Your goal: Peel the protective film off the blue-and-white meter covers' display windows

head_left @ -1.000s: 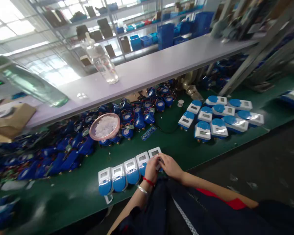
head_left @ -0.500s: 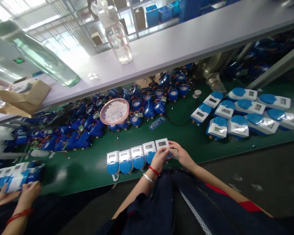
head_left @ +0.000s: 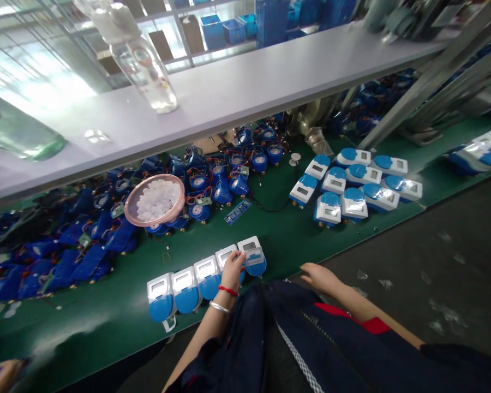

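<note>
In the head view, the hands no longer meet over the white-and-blue meter (head_left: 251, 245) at the right end of the near row. The right hand (head_left: 322, 278) is now away to the right, beyond the bench's near edge, fingers slightly parted with nothing visible between them. The left hand (head_left: 232, 270) appears to pinch a clear film (head_left: 254, 256) over that meter's front, so the handling now seems to rest with it alone. Four similar meters (head_left: 184, 289) stand to its left on the green bench (head_left: 286, 245).

Blue-lidded white meter (head_left: 256, 267), film (head_left: 254, 256) seemingly atop
</note>
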Demonstrator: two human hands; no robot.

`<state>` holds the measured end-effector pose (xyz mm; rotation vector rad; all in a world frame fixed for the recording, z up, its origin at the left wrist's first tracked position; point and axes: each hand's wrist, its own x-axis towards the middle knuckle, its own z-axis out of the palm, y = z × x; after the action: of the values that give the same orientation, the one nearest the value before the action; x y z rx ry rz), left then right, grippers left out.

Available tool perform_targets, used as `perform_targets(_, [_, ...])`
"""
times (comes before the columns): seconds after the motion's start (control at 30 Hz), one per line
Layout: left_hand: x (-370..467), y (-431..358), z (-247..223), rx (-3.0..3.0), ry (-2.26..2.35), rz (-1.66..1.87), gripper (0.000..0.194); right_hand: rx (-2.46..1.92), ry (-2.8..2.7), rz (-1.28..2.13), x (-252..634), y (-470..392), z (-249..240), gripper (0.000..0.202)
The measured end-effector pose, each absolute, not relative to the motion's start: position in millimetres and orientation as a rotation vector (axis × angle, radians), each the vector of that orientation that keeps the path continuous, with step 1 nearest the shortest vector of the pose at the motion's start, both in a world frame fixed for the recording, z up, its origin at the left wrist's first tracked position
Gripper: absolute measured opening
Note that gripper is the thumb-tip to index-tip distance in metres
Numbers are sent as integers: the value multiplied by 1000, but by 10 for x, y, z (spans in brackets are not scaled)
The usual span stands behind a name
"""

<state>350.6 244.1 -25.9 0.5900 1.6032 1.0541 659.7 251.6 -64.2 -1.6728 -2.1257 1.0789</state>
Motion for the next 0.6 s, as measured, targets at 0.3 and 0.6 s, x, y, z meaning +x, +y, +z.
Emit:
perform_targets(0.3, [3532,2534,-299,569,1585,1038,37,-1254,-1281,1927,5279,2989,-384,24])
perform_targets(0.6, [3174,2523,-435,1416,1940,828,34,-1266,-1415,1837,5240,3202,-593,24])
